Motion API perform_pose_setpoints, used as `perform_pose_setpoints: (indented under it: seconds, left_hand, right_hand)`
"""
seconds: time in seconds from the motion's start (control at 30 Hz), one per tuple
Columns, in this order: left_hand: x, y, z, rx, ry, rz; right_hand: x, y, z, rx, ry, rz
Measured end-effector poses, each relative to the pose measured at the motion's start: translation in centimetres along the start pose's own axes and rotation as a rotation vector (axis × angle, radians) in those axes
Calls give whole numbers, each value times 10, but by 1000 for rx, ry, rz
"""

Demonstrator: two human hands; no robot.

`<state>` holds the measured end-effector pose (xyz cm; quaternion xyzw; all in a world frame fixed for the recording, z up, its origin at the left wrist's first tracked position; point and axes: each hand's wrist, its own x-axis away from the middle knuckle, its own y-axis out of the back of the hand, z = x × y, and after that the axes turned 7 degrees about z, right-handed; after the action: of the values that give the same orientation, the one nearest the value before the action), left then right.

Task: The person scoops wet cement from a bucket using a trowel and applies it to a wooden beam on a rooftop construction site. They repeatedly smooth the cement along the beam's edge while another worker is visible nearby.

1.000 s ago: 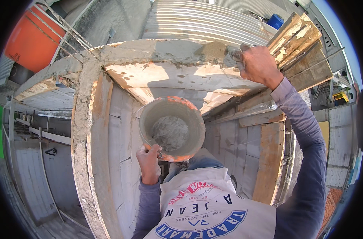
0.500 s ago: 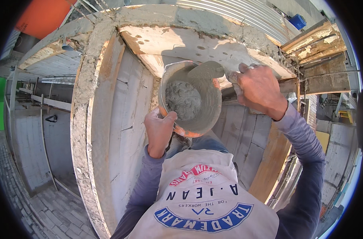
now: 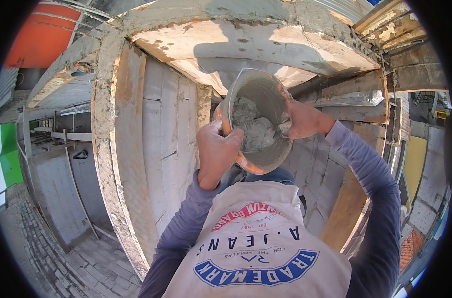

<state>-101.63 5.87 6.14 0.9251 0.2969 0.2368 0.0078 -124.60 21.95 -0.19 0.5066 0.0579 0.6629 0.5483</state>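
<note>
An orange bucket [image 3: 240,163], its inside smeared grey, is tilted in front of my body. Wet mortar [image 3: 245,111] lies in its lower part. My left hand [image 3: 219,149] is closed on the bucket's left rim, thumb over the edge. My right hand [image 3: 305,120] is closed at the right rim, around the handle end of a trowel. The mortar-coated trowel blade [image 3: 261,133] appears to rest down in the mortar; its outline is hard to separate from the mix. How far the right fingers also grip the rim is hidden.
A rough concrete beam [image 3: 196,17] with board formwork [image 3: 206,42] runs across ahead. To the left stands a plastered column edge with a timber board [image 3: 129,109]. Grey block walls [image 3: 169,119] surround me. Rebar [image 3: 72,10] sticks out at upper left; timber [image 3: 357,179] is at right.
My right hand has come down from beside the bucket to its right rim, and the trowel blade has dropped into the bucket. The bucket has shifted right and is tilted differently.
</note>
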Motion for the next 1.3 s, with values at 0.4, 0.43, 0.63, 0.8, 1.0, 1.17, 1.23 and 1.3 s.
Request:
perform_pose_setpoints:
  seconds: [0.4, 0.43, 0.63, 0.8, 1.0, 1.17, 1.23, 1.3]
  left_hand:
    - [2, -4, -5, 108, -18, 57]
    - [0, -6, -8, 132, -17, 62]
    - [-10, -28, -19, 457, 34, 48]
    - [-15, -41, -27, 551, -31, 89]
    - [-9, -39, -29, 522, -9, 93]
    - [-14, -40, -7, 471, 14, 57]
    - [-14, -34, 1, 416, 10, 33]
    - [-11, -31, 5, 400, 12, 18]
  right_hand:
    - [73, 4, 5, -275, 125, -249]
    - [86, 19, 8, -304, 105, -247]
    - [146, 64, -17, -133, 1, -421]
    - [210, 154, 10, -529, -360, -382]
    - [254, 205, -24, 267, -307, -821]
    - [210, 184, -33, 1058, -560, -820]
    - [208, 181, -27, 1090, -530, -915]
    - [215, 177, -12, 1076, -544, -979]
